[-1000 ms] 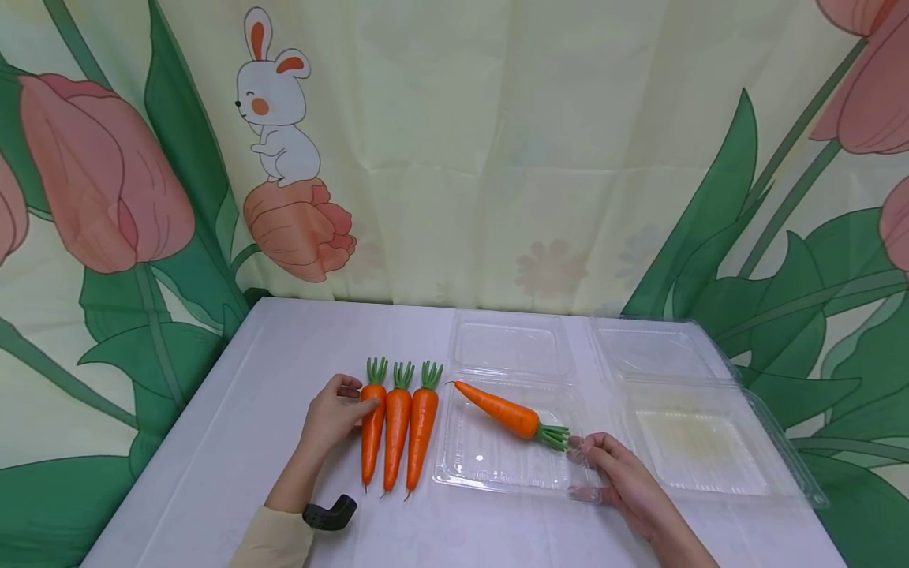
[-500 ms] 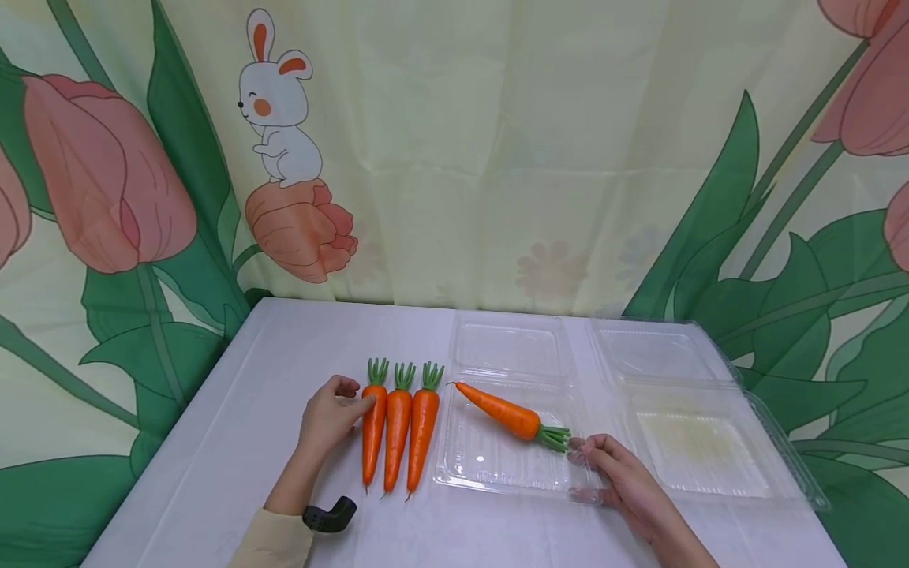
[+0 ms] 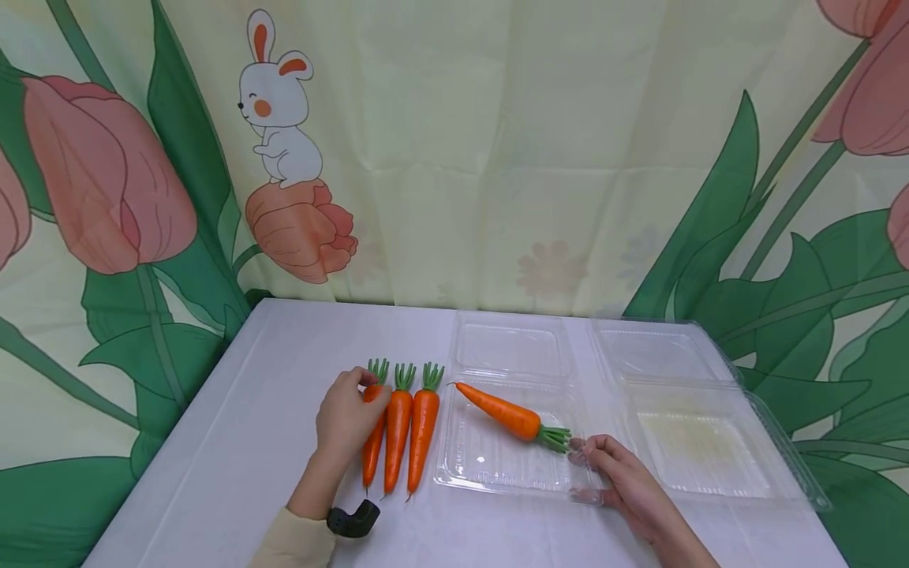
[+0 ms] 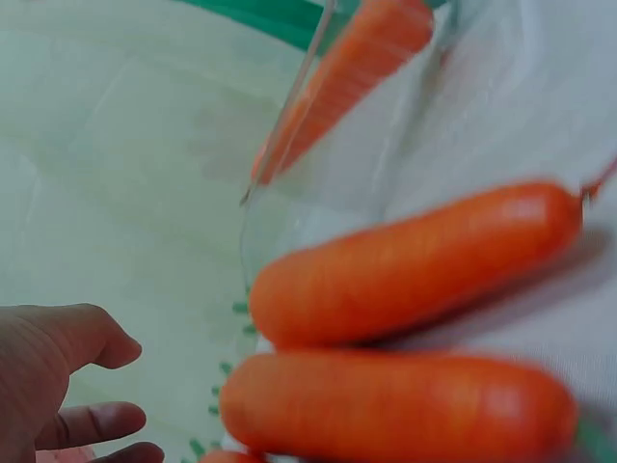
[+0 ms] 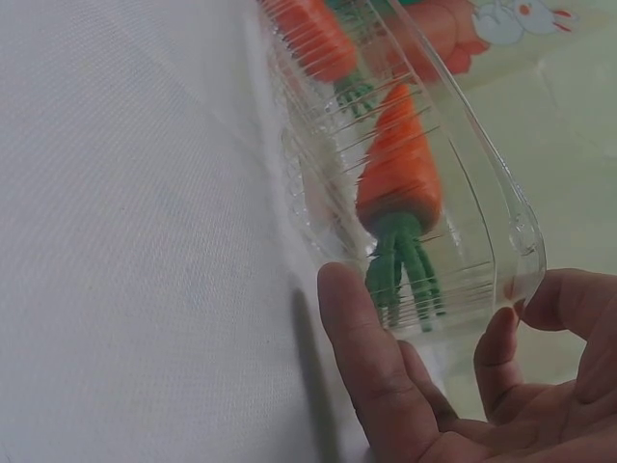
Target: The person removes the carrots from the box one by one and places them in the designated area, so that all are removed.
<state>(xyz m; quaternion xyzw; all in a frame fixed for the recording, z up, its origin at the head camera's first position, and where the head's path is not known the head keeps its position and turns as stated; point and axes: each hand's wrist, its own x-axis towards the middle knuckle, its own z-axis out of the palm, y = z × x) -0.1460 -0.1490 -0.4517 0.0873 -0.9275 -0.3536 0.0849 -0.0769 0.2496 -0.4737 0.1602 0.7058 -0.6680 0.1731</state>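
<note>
Three orange carrots with green tops lie side by side, tips toward me: a left one (image 3: 372,450), a middle one (image 3: 398,434) and a right one (image 3: 423,434). My left hand (image 3: 346,418) is over the upper part of the left carrot, hiding some of it. In the left wrist view its thumb (image 4: 104,336) and fingers are spread, with nothing between them. A fourth carrot (image 3: 500,410) lies slantwise in an opened clear plastic container (image 3: 490,481). My right hand (image 3: 628,477) pinches that container's right edge, thumb above and other fingers below, near the carrot's green top (image 5: 400,265).
A second clear hinged container (image 3: 710,485) lies opened at the right, its lid (image 3: 653,351) folded back. The first container's lid (image 3: 511,347) lies toward the back. A printed curtain (image 3: 483,158) hangs behind the white table (image 3: 213,442).
My left hand has moved slightly right and up, from beside the left carrot to over its top part. The right hand and the container have stayed put.
</note>
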